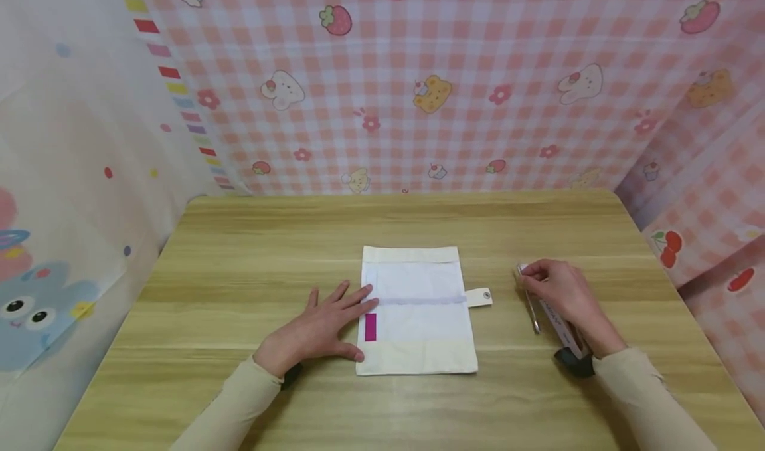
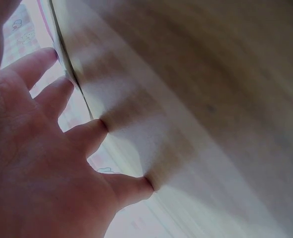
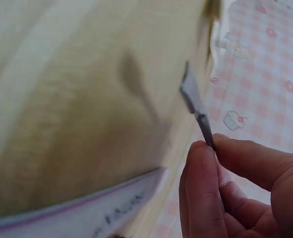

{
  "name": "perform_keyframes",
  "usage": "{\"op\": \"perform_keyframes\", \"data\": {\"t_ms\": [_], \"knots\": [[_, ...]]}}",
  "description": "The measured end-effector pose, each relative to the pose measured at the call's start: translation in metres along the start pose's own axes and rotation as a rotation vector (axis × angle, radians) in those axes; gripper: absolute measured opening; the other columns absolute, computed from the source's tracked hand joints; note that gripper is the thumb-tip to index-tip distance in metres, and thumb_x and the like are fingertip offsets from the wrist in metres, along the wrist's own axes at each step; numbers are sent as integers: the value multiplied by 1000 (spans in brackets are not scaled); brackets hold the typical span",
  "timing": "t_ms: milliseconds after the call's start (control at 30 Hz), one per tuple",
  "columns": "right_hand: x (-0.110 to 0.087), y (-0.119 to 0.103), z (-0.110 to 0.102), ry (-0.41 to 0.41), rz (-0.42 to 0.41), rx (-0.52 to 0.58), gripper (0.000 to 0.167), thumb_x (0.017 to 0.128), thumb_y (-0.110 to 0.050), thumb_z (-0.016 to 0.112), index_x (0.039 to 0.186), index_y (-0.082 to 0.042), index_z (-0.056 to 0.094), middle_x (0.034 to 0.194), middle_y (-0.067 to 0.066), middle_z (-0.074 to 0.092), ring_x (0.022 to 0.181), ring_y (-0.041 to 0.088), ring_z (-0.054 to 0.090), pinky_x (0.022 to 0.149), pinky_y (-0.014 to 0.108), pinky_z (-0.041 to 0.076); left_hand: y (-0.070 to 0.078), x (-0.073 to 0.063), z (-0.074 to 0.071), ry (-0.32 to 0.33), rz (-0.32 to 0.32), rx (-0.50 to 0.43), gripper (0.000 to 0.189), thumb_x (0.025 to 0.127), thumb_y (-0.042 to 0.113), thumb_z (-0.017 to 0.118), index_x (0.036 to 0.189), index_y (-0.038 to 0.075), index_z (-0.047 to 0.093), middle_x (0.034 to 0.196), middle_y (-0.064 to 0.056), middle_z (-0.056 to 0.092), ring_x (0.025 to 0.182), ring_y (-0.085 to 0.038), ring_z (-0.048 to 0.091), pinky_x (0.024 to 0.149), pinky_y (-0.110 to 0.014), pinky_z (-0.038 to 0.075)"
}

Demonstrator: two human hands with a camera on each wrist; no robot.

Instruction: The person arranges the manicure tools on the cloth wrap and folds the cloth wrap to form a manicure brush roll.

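An opened cream-and-white fabric case (image 1: 418, 321) lies flat, with a magenta patch at its left edge and a snap tab (image 1: 480, 297) sticking out to the right. My left hand (image 1: 323, 325) has its fingers spread, with fingertips and thumb on the case's left edge. To the right of the case, my right hand (image 1: 558, 288) pinches a slim metal tool (image 1: 531, 311) between thumb and fingers. The right wrist view shows this tool's flat, angled tip (image 3: 190, 91) projecting beyond the fingertips. A white strip with dark lettering (image 1: 556, 325) shows beneath the right hand.
The wood-grain table (image 1: 269, 238) extends around the case. A pink checked cloth (image 1: 394, 59) hangs behind it, and a pale printed cloth (image 1: 78, 172) hangs along the left side. Black wrist mounts (image 1: 575, 363) sit under the forearms, close over the table.
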State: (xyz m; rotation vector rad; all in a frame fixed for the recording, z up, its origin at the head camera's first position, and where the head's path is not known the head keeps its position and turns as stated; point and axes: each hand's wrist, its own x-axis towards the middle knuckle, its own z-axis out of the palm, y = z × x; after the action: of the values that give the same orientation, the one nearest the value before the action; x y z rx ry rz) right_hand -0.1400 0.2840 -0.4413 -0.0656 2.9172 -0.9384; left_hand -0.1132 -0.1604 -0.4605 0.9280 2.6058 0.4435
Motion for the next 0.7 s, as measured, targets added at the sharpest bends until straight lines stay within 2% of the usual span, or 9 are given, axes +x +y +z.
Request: {"op": "perform_keyframes", "data": {"t_ms": [167,267,433,700], "knots": [[5,1,8,-4,-4,-105,20,92,-21,76,99,-2,78,84,4,75,74,17,64,68,34,48,0,-1,0,7,0,-9,96,83,54,82,162,22,38,172,-1,22,156,-44,11,108,-85,8],[7,1,11,-20,-9,-132,19,92,-21,78,97,-3,78,87,7,76,76,19,65,68,36,49,0,-2,1,8,-4,-9,97,82,54,82,162,22,38,172,-1,21,156,-44,11,107,-85,8],[8,2,11,-45,-6,-118,22,92,-23,78,99,-3,79,88,6,76,77,19,65,68,35,49,0,-1,2,5,-13,-4,98,81,55,83,163,24,37,172,0,21,156,-44,11,107,-85,8],[-3,14,-8,18,-6,-66,32,95,-24,74,110,4,74,96,14,75,85,26,67,76,44,51,0,3,2,-6,-12,-10,98,81,55,82,163,25,36,172,1,20,157,-43,10,108,-85,6]]}}
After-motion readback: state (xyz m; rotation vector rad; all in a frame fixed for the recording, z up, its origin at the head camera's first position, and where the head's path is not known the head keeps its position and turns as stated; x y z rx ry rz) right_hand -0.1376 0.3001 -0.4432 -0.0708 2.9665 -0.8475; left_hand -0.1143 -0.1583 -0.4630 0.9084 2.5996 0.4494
